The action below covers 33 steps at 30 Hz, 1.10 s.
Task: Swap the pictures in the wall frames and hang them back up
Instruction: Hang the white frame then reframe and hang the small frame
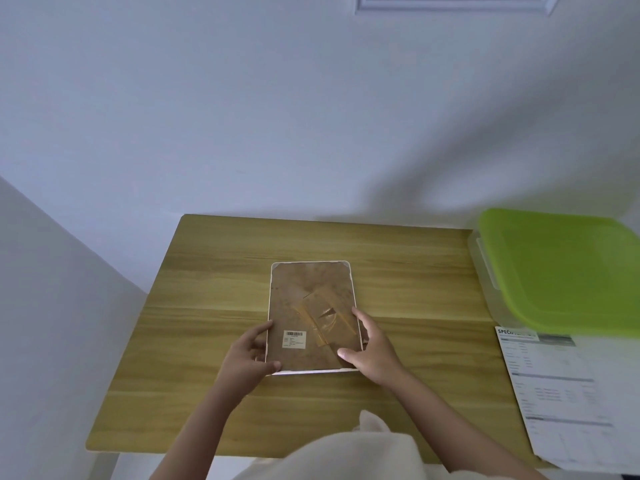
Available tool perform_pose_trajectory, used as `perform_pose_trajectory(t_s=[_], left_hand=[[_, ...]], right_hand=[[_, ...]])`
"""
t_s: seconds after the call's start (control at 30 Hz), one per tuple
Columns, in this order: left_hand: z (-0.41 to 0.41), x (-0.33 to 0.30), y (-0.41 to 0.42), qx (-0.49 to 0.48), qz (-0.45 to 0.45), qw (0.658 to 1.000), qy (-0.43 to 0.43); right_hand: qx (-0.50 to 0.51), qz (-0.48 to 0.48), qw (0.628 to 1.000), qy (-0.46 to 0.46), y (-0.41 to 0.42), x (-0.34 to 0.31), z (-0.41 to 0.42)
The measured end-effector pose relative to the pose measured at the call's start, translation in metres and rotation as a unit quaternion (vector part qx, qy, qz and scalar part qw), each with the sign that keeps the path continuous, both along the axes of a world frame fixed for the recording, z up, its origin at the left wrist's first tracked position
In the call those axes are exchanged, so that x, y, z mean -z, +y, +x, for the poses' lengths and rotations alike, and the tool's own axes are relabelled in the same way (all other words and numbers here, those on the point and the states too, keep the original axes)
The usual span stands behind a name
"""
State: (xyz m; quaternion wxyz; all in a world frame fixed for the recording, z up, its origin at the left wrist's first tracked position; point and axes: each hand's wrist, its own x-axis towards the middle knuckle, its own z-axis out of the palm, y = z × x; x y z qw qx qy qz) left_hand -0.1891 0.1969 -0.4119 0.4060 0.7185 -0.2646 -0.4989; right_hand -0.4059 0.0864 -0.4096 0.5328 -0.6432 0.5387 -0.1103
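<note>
1. The picture frame [311, 317] lies flat, face down, in the middle of the wooden bench [207, 271]. Its brown back board faces up, with a white sticker [294, 339] and some tape [320, 317] on it.
2. The long side of the frame points away from the person, toward the wall [242, 116].
3. The near short end is the end right by both hands.
4. The left hand [251, 358] holds the near left corner, thumb on the bottom edge and fingers along the left side.
5. The right hand [369, 351] holds the near right corner, with fingers resting on the back board.
6. Both hands are equally close, one on each side, so I think either can start opening the back.
7. A box with a green lid [561, 268] and a printed paper [561, 393] sit off to the right, well apart from the frame.
</note>
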Motion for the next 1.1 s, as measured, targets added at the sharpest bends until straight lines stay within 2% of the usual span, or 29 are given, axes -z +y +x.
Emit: perform_pose_trajectory(t_s=[0.13,0.33,0.4,0.5,0.57,0.67,0.8,0.97,1.1], left_hand=[[0.01,-0.01,0.011,0.04,-0.025,0.998,0.037],[0.002,-0.024,0.019,0.027,-0.083,0.992,0.092],[-0.005,-0.036,0.015,0.009,-0.118,0.991,0.069],[-0.023,-0.06,0.004,0.002,-0.173,0.985,-0.008],[-0.036,-0.077,-0.003,0.004,-0.203,0.978,-0.05],[-0.057,-0.099,-0.01,0.01,-0.237,0.967,-0.092],[-0.078,-0.113,-0.016,0.019,-0.258,0.961,-0.103],[-0.086,-0.118,-0.025,0.031,-0.278,0.949,-0.148],[-0.081,-0.108,-0.029,0.087,-0.269,0.947,-0.154]], right_hand=[[0.033,0.011,0.997,-0.066,0.006,-0.006,-0.013],[0.018,-0.018,0.996,-0.081,0.007,-0.008,-0.025],[0.007,-0.041,0.996,-0.073,0.004,-0.016,-0.024],[-0.005,-0.131,0.991,-0.03,0.0,-0.037,-0.012],[-0.006,-0.161,0.983,-0.085,-0.002,-0.058,0.002],[-0.009,-0.118,0.976,-0.184,-0.003,-0.093,0.022],[-0.001,-0.087,0.959,-0.27,-0.005,-0.123,0.031],[0.011,-0.109,0.952,-0.287,-0.01,-0.126,0.031],[0.056,-0.116,0.949,-0.287,-0.013,-0.123,0.027]])
